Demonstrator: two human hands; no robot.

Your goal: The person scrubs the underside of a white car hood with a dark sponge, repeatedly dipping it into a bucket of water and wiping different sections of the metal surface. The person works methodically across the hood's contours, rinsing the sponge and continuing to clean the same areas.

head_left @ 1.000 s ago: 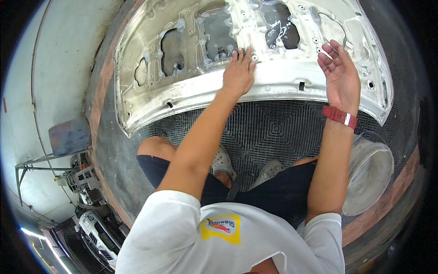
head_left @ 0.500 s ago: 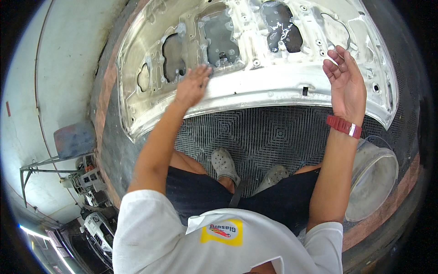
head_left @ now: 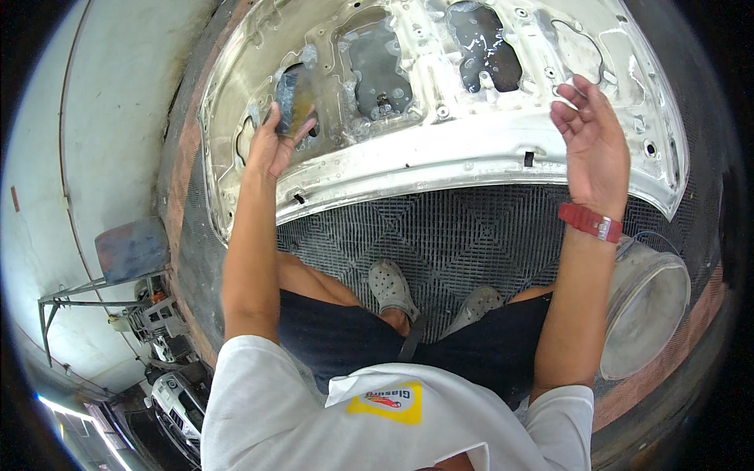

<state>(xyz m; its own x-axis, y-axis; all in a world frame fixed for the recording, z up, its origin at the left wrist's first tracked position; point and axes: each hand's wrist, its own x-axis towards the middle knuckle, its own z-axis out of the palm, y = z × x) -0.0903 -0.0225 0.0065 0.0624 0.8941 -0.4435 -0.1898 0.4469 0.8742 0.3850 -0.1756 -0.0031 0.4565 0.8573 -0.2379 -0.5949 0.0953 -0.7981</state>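
A pale car hood [head_left: 463, 149] lies before me with its ribbed, cut-out inner side up and its surface wet. Over its left part, my left hand [head_left: 279, 141] is turned palm up. Its fingers are closed round a flat pad [head_left: 292, 100], blue-grey on one part and yellowish on another, blurred by motion. My right hand [head_left: 593, 141], with a red watch [head_left: 585, 221] at the wrist, is raised at the hood's right side. Its fingers are loosely curled and apart, and nothing shows in them.
A translucent bucket [head_left: 682, 294] stands by my right leg. Dark ribbed floor mats [head_left: 353, 224] lie under my clogs [head_left: 390, 286]. Along the left wall [head_left: 118, 102] are a metal stand [head_left: 78, 297] bearing a panel [head_left: 133, 250], machine parts [head_left: 161, 312] and a parked vehicle [head_left: 177, 404].
My left hand has swung left and turned from palm down to palm up, bringing the pad into sight. The right hand has barely moved.
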